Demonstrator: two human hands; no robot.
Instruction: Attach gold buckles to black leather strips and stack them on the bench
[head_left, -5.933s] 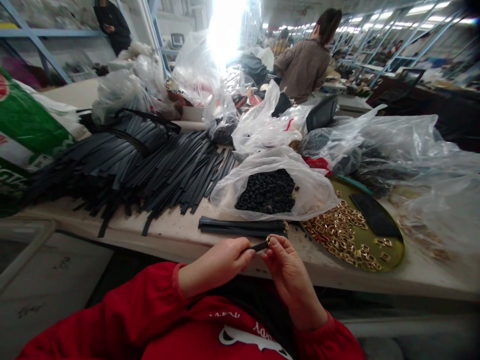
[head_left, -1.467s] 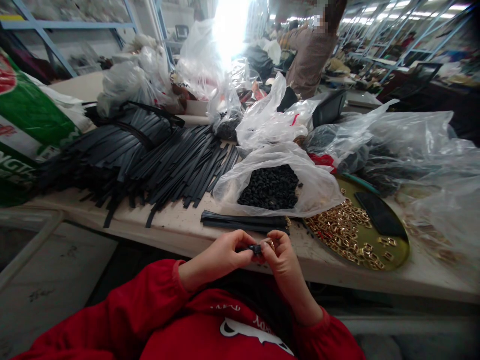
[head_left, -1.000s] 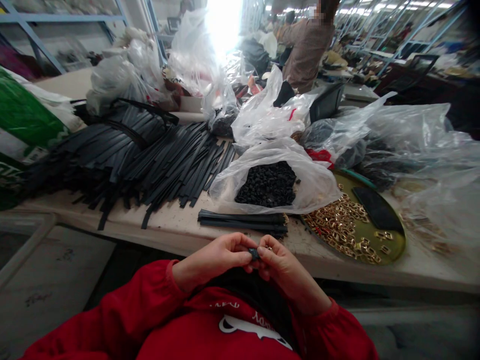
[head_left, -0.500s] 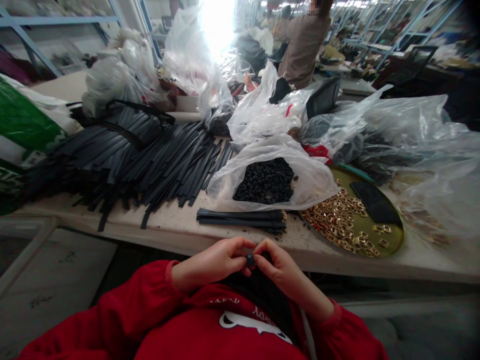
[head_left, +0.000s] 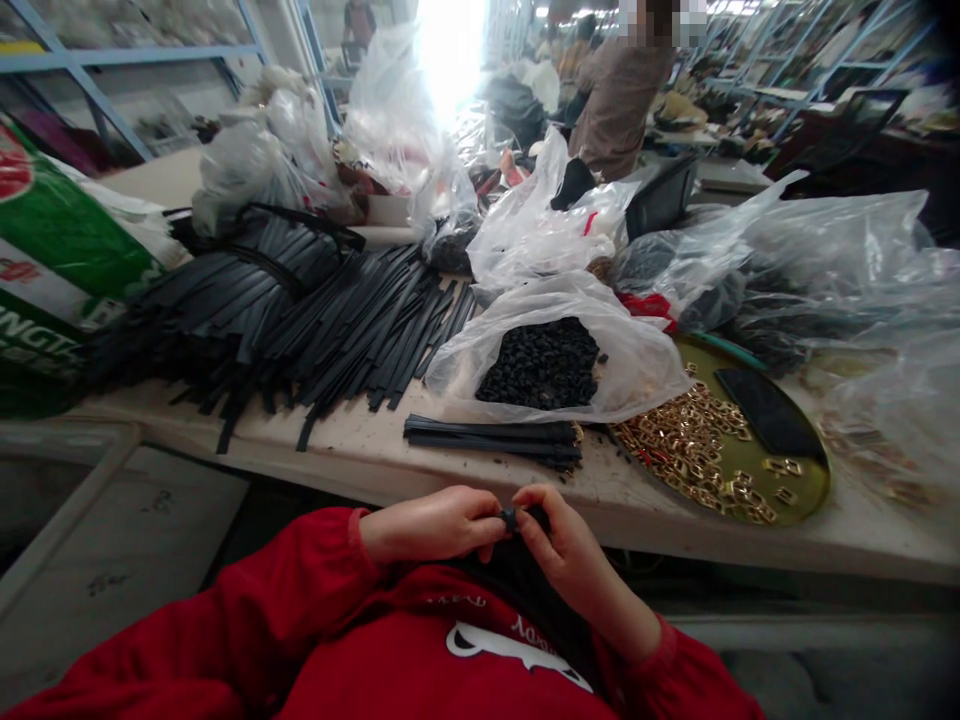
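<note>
Close to my body, just off the table's front edge, my left hand (head_left: 441, 524) and my right hand (head_left: 553, 537) meet at the fingertips. Between them they pinch a small black piece (head_left: 509, 519) that looks like a strap end. Dark material also shows behind my right fingers; how long the piece is cannot be made out against my dark clothing. On the table just beyond lies a neat bundle of black straps (head_left: 487, 436), gold buckles at its right end. Behind that, an opened clear plastic bag (head_left: 637, 365) holds many small black loops (head_left: 538, 362).
A round tray (head_left: 810, 490) of gold buckles (head_left: 697, 440) and a black phone-like slab (head_left: 771, 412) stands at right. Loose black straps (head_left: 360, 330) pile up at left beside a green-and-white sack (head_left: 90, 240). Plastic bags (head_left: 555, 220) crowd the back. A person (head_left: 619, 100) stands beyond.
The view has shifted slightly left. My fingers have changed their grip on the small black piece, with my left thumb and index finger now closer together on it.
</note>
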